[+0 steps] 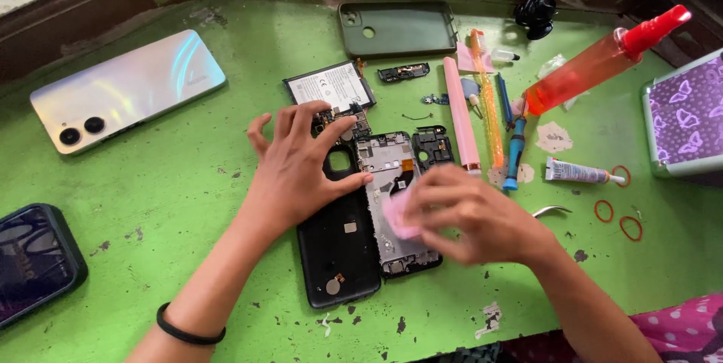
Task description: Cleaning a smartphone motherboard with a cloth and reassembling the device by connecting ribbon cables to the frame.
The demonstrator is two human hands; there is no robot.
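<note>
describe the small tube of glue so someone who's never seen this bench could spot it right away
Start at the green table and go to its right side, below the slanted bottle of orange liquid with the red nozzle. The small tube lies flat there, just right of the blue-handled screwdriver and left of the red rubber bands. It alone is a white, printed squeeze tube with a thin pointed tip.

Battery [330,85] w/ white rectangular label, black border, lies above the left hand, centre-top of table. Small tube [578,173] at right, white w/ blue and grey print, lies flat nr red rubber rings. Dark phone screen [32,260] at bottom-left edge, glossy, in dark green case, reflections on glass. Tin box [684,116] at far right: purple lid w/ butterfly pattern, pale green rim. Spray bottle [595,64] top right, orange-red, no label seen.
</note>
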